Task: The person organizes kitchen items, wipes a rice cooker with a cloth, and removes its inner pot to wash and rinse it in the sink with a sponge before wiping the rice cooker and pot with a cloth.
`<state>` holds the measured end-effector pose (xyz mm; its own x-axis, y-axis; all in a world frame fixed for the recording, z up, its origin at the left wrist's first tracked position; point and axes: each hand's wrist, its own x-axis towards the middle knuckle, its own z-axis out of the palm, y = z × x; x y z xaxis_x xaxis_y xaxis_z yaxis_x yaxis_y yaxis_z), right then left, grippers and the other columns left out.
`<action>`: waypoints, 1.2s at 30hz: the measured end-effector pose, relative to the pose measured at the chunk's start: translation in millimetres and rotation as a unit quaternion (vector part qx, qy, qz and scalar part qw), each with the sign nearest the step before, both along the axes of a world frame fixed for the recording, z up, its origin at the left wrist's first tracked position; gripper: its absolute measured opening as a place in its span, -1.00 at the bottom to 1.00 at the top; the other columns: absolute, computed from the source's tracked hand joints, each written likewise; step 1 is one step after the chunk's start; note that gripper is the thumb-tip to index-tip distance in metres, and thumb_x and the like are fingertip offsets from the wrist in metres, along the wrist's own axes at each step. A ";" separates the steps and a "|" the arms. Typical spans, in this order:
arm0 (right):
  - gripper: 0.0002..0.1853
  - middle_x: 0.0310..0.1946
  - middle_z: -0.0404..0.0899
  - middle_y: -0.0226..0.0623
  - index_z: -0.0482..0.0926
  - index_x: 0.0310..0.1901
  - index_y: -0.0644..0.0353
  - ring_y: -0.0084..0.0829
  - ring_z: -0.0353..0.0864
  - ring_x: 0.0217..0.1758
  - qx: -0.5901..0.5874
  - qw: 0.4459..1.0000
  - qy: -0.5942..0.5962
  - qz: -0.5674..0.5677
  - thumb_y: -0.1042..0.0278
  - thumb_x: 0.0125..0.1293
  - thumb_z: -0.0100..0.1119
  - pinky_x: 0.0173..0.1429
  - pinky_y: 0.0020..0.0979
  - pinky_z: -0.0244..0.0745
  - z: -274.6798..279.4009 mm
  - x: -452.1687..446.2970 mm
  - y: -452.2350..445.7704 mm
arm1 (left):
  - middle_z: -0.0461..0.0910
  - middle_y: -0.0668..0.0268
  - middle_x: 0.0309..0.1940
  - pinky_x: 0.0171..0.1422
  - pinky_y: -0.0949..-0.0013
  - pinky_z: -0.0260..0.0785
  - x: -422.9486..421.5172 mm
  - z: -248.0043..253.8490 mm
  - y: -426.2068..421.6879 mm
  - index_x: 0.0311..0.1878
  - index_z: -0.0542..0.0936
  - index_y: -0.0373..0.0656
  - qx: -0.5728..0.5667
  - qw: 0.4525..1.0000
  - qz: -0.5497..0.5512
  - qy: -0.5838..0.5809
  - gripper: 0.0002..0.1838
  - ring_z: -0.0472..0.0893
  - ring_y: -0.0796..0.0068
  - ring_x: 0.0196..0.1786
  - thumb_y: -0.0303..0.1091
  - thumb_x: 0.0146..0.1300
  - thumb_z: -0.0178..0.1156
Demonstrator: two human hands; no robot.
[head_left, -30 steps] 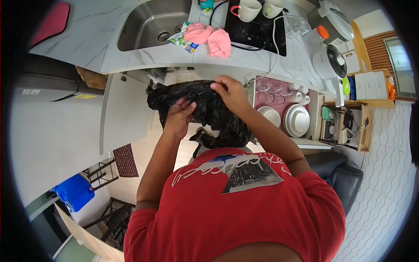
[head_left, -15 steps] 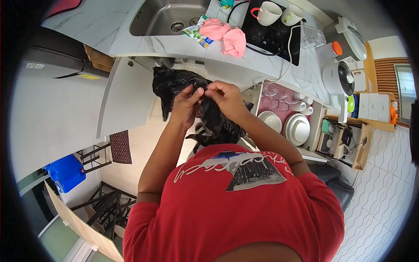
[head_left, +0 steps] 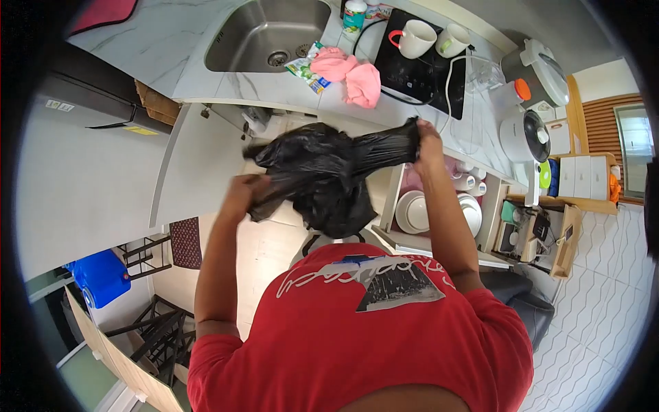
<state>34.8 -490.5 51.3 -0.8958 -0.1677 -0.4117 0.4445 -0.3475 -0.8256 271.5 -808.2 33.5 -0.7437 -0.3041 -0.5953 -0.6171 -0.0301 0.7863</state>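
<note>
The black plastic bag (head_left: 335,204) is in both hands, in front of the sink (head_left: 268,31), on the person's side of it and slightly to its right. A moment ago the hands were close together, working at the crumpled plastic; now they are wide apart, and the upper part is pulled out into a taut, pleated band, so the bag is more spread out, though its mouth cannot be made out. The left hand (head_left: 240,193), nearer the person than the sink, has its fingers closed on one side of the bag, with the exact grip blurred. The right hand (head_left: 430,147), farther right of the sink, has its fingers clamped on the gathered end. The rest hangs in loose folds between them.

On the desk (head_left: 247,86), just right of the sink, lie a pink cloth (head_left: 362,85) and a packet (head_left: 310,75). Farther right of the sink, two mugs (head_left: 417,40) stand on a black cooktop (head_left: 401,77). Nearer the person and right of the sink, an open drawer (head_left: 412,242) holds white plates (head_left: 413,211)
</note>
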 end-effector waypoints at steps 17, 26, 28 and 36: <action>-0.71 -0.13 0.55 -0.20 0.46 -0.06 0.32 -0.29 0.56 -0.08 -0.008 0.968 -0.174 0.179 0.35 0.24 0.12 0.05 -0.24 0.48 4.6 15.8 -10.7 | 0.62 0.18 -0.36 -0.07 0.37 0.41 36.8 31.1 -68.3 -0.16 0.67 -0.10 -0.283 0.955 -0.079 0.025 -0.76 0.59 0.36 -0.22 -0.31 0.07 0.25; -0.59 -0.21 0.63 -0.14 0.58 0.00 0.00 -0.25 0.56 -0.01 0.410 0.687 0.350 0.488 0.25 0.05 0.29 0.08 -0.30 0.43 22.5 51.7 -17.1 | 0.45 0.16 -0.24 -0.29 0.14 0.44 72.4 -9.6 -119.7 -0.30 0.61 -0.02 -0.632 0.763 -0.090 -0.104 -0.76 0.57 0.09 -0.33 -0.08 0.08 0.23; -0.47 -0.18 0.57 -0.01 0.50 0.07 -0.09 -0.04 0.54 -0.02 0.504 0.626 0.379 0.459 0.16 -0.01 0.34 0.04 -0.19 0.46 14.4 25.3 -20.7 | 0.48 0.20 -0.28 -0.33 0.15 0.42 70.3 5.0 -144.0 -0.33 0.61 -0.01 -0.647 0.745 -0.159 -0.020 -0.79 0.58 0.13 -0.37 -0.10 0.10 0.20; -0.71 -0.30 0.54 -0.04 0.49 -0.16 0.16 -0.10 0.55 -0.20 0.412 0.704 0.578 -0.020 0.33 0.05 0.23 -0.10 -0.14 0.45 157.2 -47.1 -83.8 | 0.60 0.11 -0.26 -0.10 0.22 0.39 34.7 120.4 -219.6 -0.15 0.53 -0.24 -0.730 0.679 -0.059 0.039 -0.58 0.57 0.19 -0.17 -0.06 0.10 0.19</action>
